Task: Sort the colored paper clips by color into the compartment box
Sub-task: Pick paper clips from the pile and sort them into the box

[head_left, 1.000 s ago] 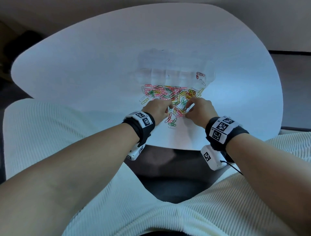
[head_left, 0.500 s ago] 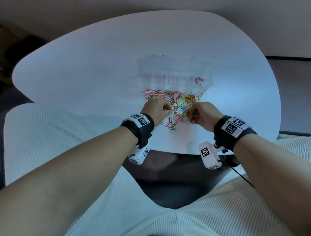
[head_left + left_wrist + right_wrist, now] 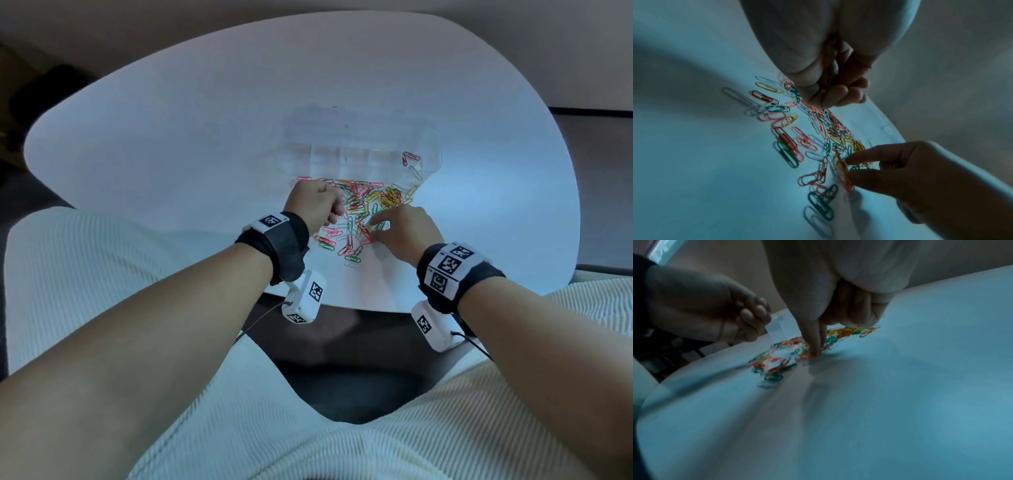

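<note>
A pile of coloured paper clips point(image 3: 363, 202) lies on the white table just in front of a clear compartment box point(image 3: 356, 156). A few red clips point(image 3: 411, 158) lie in the box's right end compartment. My left hand point(image 3: 337, 214) hovers at the pile's left edge, its fingers curled into a fist; in the left wrist view reddish clips point(image 3: 828, 78) show inside the curled left hand point(image 3: 838, 94). My right hand point(image 3: 371, 228) is down in the pile's near side. Its forefinger and thumb pinch a red clip point(image 3: 845, 178), tilted up off the table.
The white table point(image 3: 171, 137) has a curved front edge just behind my wrists. My lap, in white ribbed cloth point(image 3: 102, 274), lies below it. Several loose clips point(image 3: 352, 255) lie scattered toward that edge. Dark floor shows around the table.
My right hand was a raised fist beside the pile; it has since dropped into the clips with forefinger and thumb extended. The left fist has shifted slightly left and kept its hold.
</note>
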Action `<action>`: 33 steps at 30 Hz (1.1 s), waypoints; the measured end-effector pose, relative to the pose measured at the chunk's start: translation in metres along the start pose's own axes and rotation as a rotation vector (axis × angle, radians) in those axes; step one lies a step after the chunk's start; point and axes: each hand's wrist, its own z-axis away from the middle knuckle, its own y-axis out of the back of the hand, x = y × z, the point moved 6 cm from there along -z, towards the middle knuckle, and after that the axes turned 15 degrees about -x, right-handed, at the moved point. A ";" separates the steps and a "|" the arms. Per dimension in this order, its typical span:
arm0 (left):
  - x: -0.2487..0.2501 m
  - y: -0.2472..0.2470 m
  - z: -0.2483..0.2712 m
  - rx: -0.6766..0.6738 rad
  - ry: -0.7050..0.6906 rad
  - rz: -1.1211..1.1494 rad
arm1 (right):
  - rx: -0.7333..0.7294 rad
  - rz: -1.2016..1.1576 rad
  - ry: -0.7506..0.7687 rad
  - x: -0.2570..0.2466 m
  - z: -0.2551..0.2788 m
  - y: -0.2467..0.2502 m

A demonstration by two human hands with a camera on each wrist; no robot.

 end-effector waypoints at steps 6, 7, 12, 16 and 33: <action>-0.007 -0.007 0.002 -0.086 0.096 0.441 | 0.026 -0.028 0.008 0.003 -0.003 0.001; -0.006 -0.008 0.002 -0.092 0.096 0.463 | 0.034 -0.136 0.021 0.005 -0.005 0.002; -0.006 -0.007 0.001 -0.099 0.105 0.473 | -0.197 -1.333 0.011 0.008 -0.001 0.003; -0.008 -0.008 0.000 -0.088 0.122 0.418 | -0.331 -1.570 0.025 0.006 0.001 0.005; -0.015 -0.009 -0.003 -0.050 -0.021 -0.987 | 0.021 0.122 -0.012 -0.006 0.006 -0.001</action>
